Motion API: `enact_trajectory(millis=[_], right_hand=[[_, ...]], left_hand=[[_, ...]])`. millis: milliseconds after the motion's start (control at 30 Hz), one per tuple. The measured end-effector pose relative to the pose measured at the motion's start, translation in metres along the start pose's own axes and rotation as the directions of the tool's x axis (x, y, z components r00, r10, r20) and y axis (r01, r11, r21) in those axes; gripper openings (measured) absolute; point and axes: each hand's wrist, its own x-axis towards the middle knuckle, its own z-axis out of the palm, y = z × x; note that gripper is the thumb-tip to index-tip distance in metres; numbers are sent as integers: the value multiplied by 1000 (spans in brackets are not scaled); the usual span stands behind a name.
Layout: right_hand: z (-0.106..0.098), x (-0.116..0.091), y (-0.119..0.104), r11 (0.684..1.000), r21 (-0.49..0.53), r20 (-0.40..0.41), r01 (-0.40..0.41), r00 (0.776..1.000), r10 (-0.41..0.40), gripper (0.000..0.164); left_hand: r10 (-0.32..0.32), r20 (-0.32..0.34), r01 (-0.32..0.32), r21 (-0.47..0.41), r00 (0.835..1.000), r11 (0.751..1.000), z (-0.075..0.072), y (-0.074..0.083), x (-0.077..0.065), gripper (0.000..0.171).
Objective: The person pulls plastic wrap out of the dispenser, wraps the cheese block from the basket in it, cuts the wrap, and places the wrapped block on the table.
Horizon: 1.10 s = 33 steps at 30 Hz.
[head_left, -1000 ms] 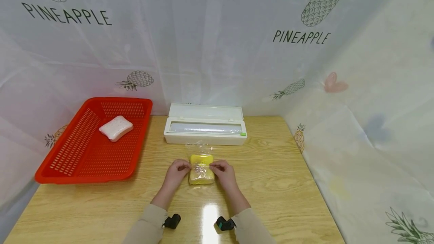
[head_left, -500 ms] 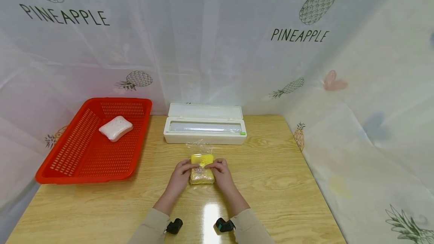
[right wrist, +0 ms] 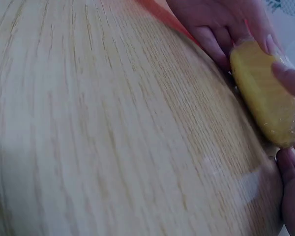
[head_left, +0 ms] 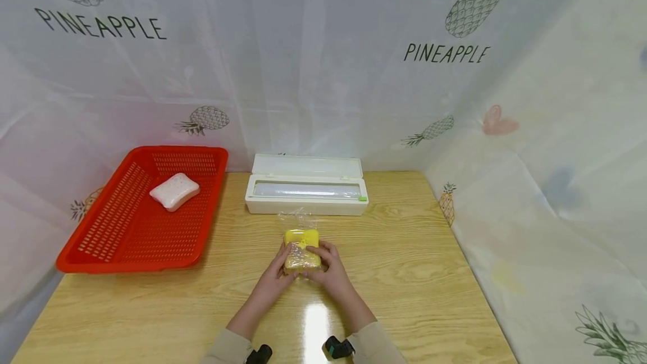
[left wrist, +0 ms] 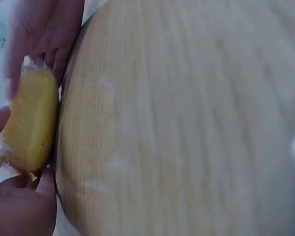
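A yellow sponge (head_left: pixel 302 259) in clear cling film lies on the wooden table, with a loose flap of film (head_left: pixel 297 219) spread beyond its far end. My left hand (head_left: pixel 272 281) holds its left side, thumb along the near edge and a finger on top. From the right, my right hand (head_left: pixel 332 275) grips it too, thumb at the near edge and index finger over the top. The left wrist view has the wrapped sponge (left wrist: pixel 34 118) between both hands, its film shiny and creased. In the right wrist view, fingers surround the sponge (right wrist: pixel 260 91) at both ends.
Behind the sponge stands a white cling film box (head_left: pixel 306 206), lid up, roll inside. A red basket (head_left: pixel 202 235) at the left contains a white block (head_left: pixel 174 191) that looks film-wrapped. Pineapple-print curtains (head_left: pixel 328 72) border the wooden table (head_left: pixel 404 274).
Both hands came in from the sponge's sides over its top, then slid toward its near end, thumbs now at the near edge. The sponge stays nearly in place.
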Motion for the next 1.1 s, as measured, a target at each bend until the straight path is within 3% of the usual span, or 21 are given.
enact_trajectory(millis=[200,367,533,633,733,833,967,1100], right_hand=[[0,1,4,999,-31,-65,27,997,-29,53],[1,7,-2,1000,-16,-95,17,995,-19,50],[2,-2,-36,999,-5,-131,49,990,-49,47],[5,-12,-60,995,40,-170,94,982,-86,48],[9,-18,-67,982,124,-206,141,972,-114,47],[14,-20,-64,961,185,-231,203,960,-158,47],[20,-24,-63,942,188,-222,280,946,-237,45],[20,-31,-80,929,152,-163,337,936,-313,41]], left_hand=[[3,-93,-3,-3,996,1000,5,-1,-1,73],[-28,-221,16,-55,975,998,8,-5,-4,65],[-18,-284,-5,-79,959,997,8,6,-8,57],[2,-307,-49,-146,952,988,7,19,-10,54],[-13,-302,-71,-264,953,962,5,32,-12,53],[-20,-245,-81,-397,969,914,5,43,-16,60],[-34,-184,-65,-506,982,860,4,55,-19,75],[-52,-204,-59,-504,978,862,3,62,-16,89]])
